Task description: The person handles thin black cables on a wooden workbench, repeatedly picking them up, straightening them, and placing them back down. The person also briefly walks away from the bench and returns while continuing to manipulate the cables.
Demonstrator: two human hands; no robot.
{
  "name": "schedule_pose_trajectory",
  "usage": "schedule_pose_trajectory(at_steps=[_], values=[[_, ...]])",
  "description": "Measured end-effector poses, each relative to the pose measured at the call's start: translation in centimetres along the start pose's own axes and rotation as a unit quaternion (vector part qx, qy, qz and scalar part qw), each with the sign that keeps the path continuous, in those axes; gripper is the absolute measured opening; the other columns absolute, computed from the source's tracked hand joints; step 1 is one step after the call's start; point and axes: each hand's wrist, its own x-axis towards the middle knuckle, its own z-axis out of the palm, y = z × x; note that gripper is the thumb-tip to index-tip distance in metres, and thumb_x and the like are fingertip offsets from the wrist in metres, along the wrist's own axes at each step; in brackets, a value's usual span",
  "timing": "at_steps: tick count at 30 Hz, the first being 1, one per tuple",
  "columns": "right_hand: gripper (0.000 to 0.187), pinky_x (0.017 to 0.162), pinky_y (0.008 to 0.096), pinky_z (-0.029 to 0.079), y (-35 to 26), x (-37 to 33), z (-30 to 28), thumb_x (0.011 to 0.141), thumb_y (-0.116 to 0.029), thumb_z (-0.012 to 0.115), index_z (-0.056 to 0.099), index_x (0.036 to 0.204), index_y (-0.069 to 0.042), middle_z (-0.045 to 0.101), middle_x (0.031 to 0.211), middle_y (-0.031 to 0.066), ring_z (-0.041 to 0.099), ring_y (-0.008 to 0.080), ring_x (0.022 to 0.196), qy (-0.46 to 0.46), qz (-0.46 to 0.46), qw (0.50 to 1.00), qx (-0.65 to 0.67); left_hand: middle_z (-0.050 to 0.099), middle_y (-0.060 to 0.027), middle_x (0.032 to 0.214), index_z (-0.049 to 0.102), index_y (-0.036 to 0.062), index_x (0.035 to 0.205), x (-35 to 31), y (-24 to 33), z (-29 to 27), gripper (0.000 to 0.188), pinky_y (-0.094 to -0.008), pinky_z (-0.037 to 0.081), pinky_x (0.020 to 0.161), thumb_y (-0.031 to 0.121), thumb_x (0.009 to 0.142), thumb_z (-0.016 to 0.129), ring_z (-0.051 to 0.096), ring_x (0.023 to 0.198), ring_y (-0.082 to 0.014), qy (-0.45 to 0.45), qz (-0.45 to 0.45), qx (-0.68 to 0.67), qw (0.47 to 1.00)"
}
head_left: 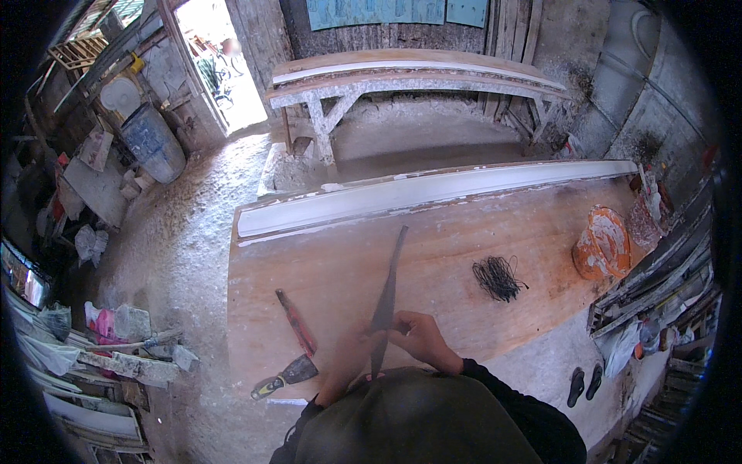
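Note:
A long, dark, narrow strip (390, 286), tapering toward its far end, rises over the table from between my hands. I cannot make out whether it is cloth, mesh or something else. My right hand (423, 339) is closed, its thumb and fingers pinching the strip. My left hand (352, 356) is beside it on the strip's left, and its fingers are blurred. To the left lie a red-handled tool (297, 323) and a putty knife (287, 377) with a black and yellow handle. A tangled bundle of black cord (498, 278) lies to the right.
A long white moulding (440, 189) runs along the far edge of the wooden table (325, 259). An orange bucket (603, 243), smeared white, stands at the right end. Behind is a bench (417, 89) with another white moulding. A blue drum (153, 143) stands at the left.

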Motion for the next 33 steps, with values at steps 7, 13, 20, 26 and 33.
schedule_pose_trajectory(at_steps=[7, 13, 20, 26, 33], values=[[0.016, 0.054, 0.0272, 0.041, 0.9, 0.2, 0.1, 0.07, -0.013, 0.063, 0.058, 0.077, 0.001, 0.055, 0.064, 0.0096, 0.048, 0.0121, 0.058, -0.001, -0.017, 0.997, -0.071, 0.056, -0.0032, 0.081, 0.056, 0.0013, 0.089, 0.3, -1.7, 0.3, 0.014, -0.0265, 0.04, 0.074, 0.012, 0.081, 0.055, 0.051, 0.079, -0.0115, -0.043, -0.009, -0.077, 0.996], [0.02, 0.055, 0.0331, 0.043, 4.8, 1.7, -0.6, 0.064, -0.018, 0.062, 0.057, 0.072, -0.001, 0.055, 0.063, 0.0142, 0.056, 0.0249, 0.06, 0.023, -0.016, 0.983, -0.179, 0.058, -0.006, 0.08, 0.054, 0.0005, 0.087, -0.1, -2.7, -1.1, 0.015, -0.031, 0.042, 0.077, 0.014, 0.079, 0.056, 0.054, 0.081, -0.0172, -0.033, 0.06, -0.207, 0.976], [0.02, 0.055, 0.0339, 0.045, 13.1, 2.2, -5.8, 0.061, -0.021, 0.062, 0.059, 0.066, -0.002, 0.057, 0.06, 0.0131, 0.058, 0.0267, 0.058, 0.114, 0.05, 0.942, -0.311, 0.053, -0.0029, 0.077, 0.048, 0.0067, 0.087, -3.1, 0.0, -8.4, 0.013, -0.0269, 0.045, 0.067, 0.013, 0.078, 0.056, 0.054, 0.074, -0.0139, 0.126, 0.142, -0.472, 0.861], [0.02, 0.053, 0.0309, 0.046, 16.5, 2.3, -8.4, 0.061, -0.022, 0.06, 0.06, 0.064, -0.002, 0.058, 0.054, 0.0107, 0.058, 0.0211, 0.051, 0.115, 0.118, 0.93, -0.327, 0.054, -0.0032, 0.076, 0.05, 0.0053, 0.087, -3.4, -0.3, -10.5, 0.012, -0.0277, 0.047, 0.064, 0.014, 0.08, 0.055, 0.055, 0.069, -0.0139, 0.224, 0.124, -0.45, 0.855], [0.021, 0.052, 0.0301, 0.047, 18.7, 3.1, -7.3, 0.061, -0.021, 0.058, 0.06, 0.064, -0.001, 0.058, 0.053, 0.0118, 0.059, 0.0197, 0.05, 0.105, 0.133, 0.937, -0.305, 0.055, -0.0032, 0.073, 0.053, 0.0034, 0.091, -1.5, -1.8, -7.3, 0.013, -0.0238, 0.044, 0.052, 0.01, 0.079, 0.052, 0.054, 0.058, -0.0115, 0.166, 0.054, -0.397, 0.901]])
